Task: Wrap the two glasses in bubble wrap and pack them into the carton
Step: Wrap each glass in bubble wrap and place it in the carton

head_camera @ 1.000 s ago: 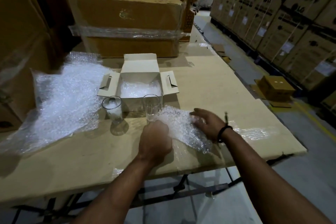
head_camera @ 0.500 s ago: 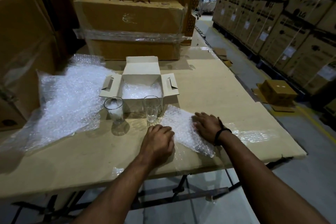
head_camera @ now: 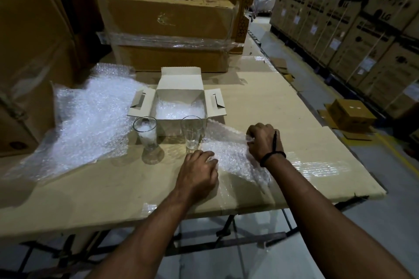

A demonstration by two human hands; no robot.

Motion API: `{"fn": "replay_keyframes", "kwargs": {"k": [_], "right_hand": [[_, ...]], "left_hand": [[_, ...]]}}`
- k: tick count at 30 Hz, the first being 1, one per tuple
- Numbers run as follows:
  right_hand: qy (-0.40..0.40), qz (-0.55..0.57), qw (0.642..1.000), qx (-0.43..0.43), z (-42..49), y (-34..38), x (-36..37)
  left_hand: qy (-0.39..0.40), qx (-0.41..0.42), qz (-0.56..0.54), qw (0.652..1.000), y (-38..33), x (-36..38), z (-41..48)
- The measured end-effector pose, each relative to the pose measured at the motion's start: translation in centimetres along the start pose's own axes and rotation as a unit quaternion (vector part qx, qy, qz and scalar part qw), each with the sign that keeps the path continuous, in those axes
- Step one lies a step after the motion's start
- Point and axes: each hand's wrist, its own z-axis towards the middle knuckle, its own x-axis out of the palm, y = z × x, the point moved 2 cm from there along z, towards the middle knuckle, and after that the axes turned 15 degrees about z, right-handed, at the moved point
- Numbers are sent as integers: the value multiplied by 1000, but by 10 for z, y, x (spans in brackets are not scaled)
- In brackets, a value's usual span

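Two clear glasses stand upright in front of the open white carton (head_camera: 181, 88): the left glass (head_camera: 146, 133) and the right glass (head_camera: 192, 131). The carton has bubble wrap lining its bottom. A small sheet of bubble wrap (head_camera: 233, 154) lies on the table just right of the right glass. My left hand (head_camera: 197, 174) holds the sheet's near left edge with curled fingers. My right hand (head_camera: 263, 140) pinches its far right edge, lifting it a little. Neither hand touches a glass.
A large loose sheet of bubble wrap (head_camera: 88, 118) covers the table's left side. The cardboard-topped table (head_camera: 283, 106) ends at the right, with the floor and a small brown box (head_camera: 351, 115) beyond. Big cartons (head_camera: 170, 29) stand behind and at the left.
My right hand went from pressing flat on the small sheet to pinching its far right edge and lifting it. My left hand stayed at the near left edge.
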Motion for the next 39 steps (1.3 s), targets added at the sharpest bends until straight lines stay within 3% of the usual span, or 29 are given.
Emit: {"fn": "replay_keyframes", "kwargs": {"k": [4,7,10,15,19,21,27,31,33,35,39], "right_hand": [[56,-10,985,-166,-27,7,3],[188,-39,964,-185,-40,9,8],[259,-11,958,-121,-42,9,8],[185,49,981,-18,-22,19,0],[270,15,962,38,-12,28,21],[274,40,958,72,-9,28,28],[236,113,962,80,-10,28,17],[241,190,952,17,-20,40,12],[229,242,943,-11,-27,55,18],[209,281,936,-32,-30,72,27],[182,326,927,-31,-34,104,45]], "left_hand": [[-70,-10,-49,996,-3,-10,-2],[-74,-13,-23,997,-1,-8,-1],[-30,-6,23,999,0,-1,0],[-11,0,34,999,1,5,1],[-10,-2,7,1000,3,5,0],[-15,-14,-26,999,4,3,-1],[-104,-194,-164,962,35,-12,-13],[-153,-410,-234,868,88,-19,-40],[-162,-474,-215,838,113,-20,-50],[-140,-496,-206,832,129,-22,-51],[-40,-462,-205,862,152,-23,-41]]}}
